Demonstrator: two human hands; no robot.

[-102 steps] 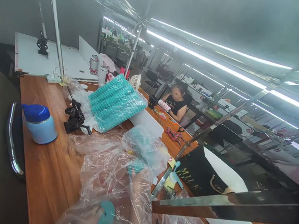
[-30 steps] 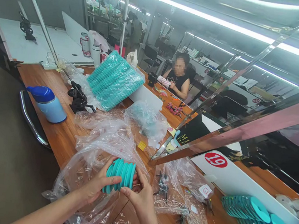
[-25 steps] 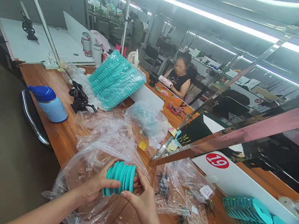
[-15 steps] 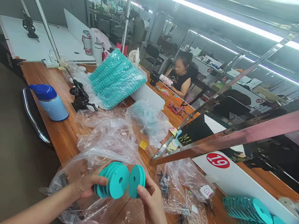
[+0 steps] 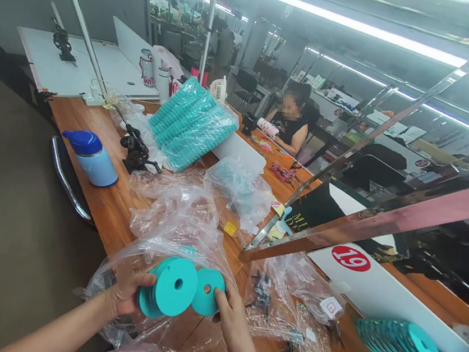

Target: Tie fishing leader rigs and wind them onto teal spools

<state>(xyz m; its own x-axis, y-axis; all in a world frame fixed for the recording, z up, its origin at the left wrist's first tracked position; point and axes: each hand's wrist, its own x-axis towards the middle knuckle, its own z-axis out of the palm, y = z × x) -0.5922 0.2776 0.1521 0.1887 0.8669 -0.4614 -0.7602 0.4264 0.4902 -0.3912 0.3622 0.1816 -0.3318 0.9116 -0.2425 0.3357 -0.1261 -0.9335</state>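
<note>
A stack of turquoise foam discs [image 5: 176, 288], each with a round hole in the middle, is gripped in my left hand [image 5: 125, 294] with the thumb over its edge. Pinched at its right edge by my right hand [image 5: 230, 305] is another turquoise disc [image 5: 207, 293]; whether it is one or more I cannot tell. Its left edge lies right beside the stack and seems partly behind it. Both hands are above a crumpled clear plastic bag [image 5: 169, 230] on the wooden table [image 5: 128, 215].
A large wrapped pack of turquoise discs [image 5: 193, 126] leans farther back. Left are a blue bottle [image 5: 94, 163] and a black hand-crank tool [image 5: 138, 151]. A metal frame post [image 5: 294, 245] slants across the right, near more stacked discs [image 5: 413, 349]. Across the table a person [image 5: 291, 120] sits working.
The disc in my right hand has turned its flat face toward me and come closer to the left stack. That stack has also turned more face-on. The whole view has shifted slightly.
</note>
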